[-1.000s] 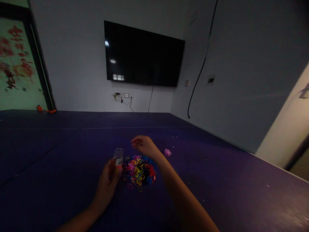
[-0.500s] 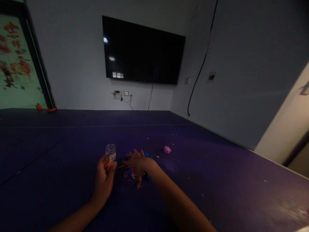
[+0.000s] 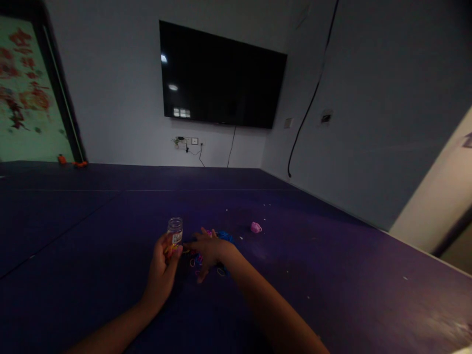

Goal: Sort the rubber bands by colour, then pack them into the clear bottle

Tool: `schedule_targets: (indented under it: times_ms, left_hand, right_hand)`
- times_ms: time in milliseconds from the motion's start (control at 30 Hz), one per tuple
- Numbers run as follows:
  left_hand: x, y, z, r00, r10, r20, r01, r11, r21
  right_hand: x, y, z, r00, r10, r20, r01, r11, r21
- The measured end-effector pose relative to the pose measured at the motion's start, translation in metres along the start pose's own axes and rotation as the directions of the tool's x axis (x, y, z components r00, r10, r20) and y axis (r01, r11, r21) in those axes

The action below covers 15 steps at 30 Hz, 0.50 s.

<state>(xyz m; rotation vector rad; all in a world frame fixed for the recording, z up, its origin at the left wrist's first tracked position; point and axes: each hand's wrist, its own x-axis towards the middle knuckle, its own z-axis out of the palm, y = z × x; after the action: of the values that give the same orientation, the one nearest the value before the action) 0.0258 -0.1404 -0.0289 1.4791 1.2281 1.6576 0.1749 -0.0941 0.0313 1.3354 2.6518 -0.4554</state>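
Observation:
A small clear jar (image 3: 175,227) with a pale label is gripped by my left hand (image 3: 164,263), its open mouth facing up. Something yellow-orange shows low in the jar, by the fingers. To its right, my right hand (image 3: 207,250) spreads its fingers over a pile of coloured rubber bands (image 3: 225,237). Blue, pink and yellow bands stick out around that hand, which hides much of the pile. Whether its fingertips pinch any band I cannot make out.
A small pink object (image 3: 255,227) with a loop lies right of the pile on the purple floor (image 3: 313,255). Tiny white scraps are scattered about. A television (image 3: 223,76) hangs on the far wall, and a black cable (image 3: 306,113) runs down the right wall.
My left hand and the jar have shifted slightly right, closer to the pile. My right hand has moved a little left over the bands, covering some that were visible. The view has tilted slightly.

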Motion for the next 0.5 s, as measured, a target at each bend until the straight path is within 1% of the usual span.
schedule_targets:
  times_ms: [100, 133, 200, 267, 333, 367, 433, 467, 500]
  left_hand:
    - [0.000, -0.001, 0.001, 1.000, 0.020, -0.005, -0.020, 1.000, -0.001]
    - [0.000, -0.001, 0.001, 1.000, 0.018, -0.002, -0.018, 1.000, 0.001]
    - [0.000, -0.002, 0.001, 1.000, 0.008, 0.012, -0.008, 1.000, 0.004]
    - [0.000, -0.001, 0.002, 1.000, 0.002, 0.028, -0.003, 1.000, 0.006]
    - [0.000, 0.000, 0.001, 0.999, 0.012, 0.036, -0.013, 1.000, 0.017]
    - [-0.001, 0.001, 0.001, 0.999, 0.020, 0.035, -0.021, 0.999, 0.026]
    - [-0.001, 0.002, 0.001, 0.999, 0.033, 0.027, -0.034, 0.998, 0.044]
    - [-0.001, 0.002, 0.001, 0.999, 0.034, 0.026, -0.035, 0.998, 0.051]
    - [-0.001, 0.003, 0.001, 0.999, 0.033, 0.028, -0.034, 0.998, 0.055]
  right_hand:
    - [-0.002, 0.009, -0.006, 0.987, 0.107, -0.119, -0.109, 0.994, -0.005]
    - [-0.005, 0.014, -0.010, 0.982, 0.133, -0.135, -0.134, 0.991, 0.004]
    - [-0.011, 0.021, -0.016, 0.983, 0.156, -0.099, -0.154, 0.988, 0.028]
    - [-0.016, 0.025, -0.020, 0.987, 0.159, -0.006, -0.159, 0.986, 0.060]
    - [-0.018, 0.025, -0.018, 0.981, 0.179, 0.079, -0.186, 0.979, 0.089]
    - [-0.017, 0.025, -0.016, 0.974, 0.206, 0.095, -0.215, 0.971, 0.102]
    - [-0.014, 0.026, -0.012, 0.961, 0.269, 0.064, -0.275, 0.951, 0.137]
    - [-0.012, 0.028, -0.011, 0.960, 0.281, 0.021, -0.280, 0.946, 0.161]
    - [-0.010, 0.030, -0.010, 0.962, 0.271, -0.039, -0.259, 0.948, 0.186]
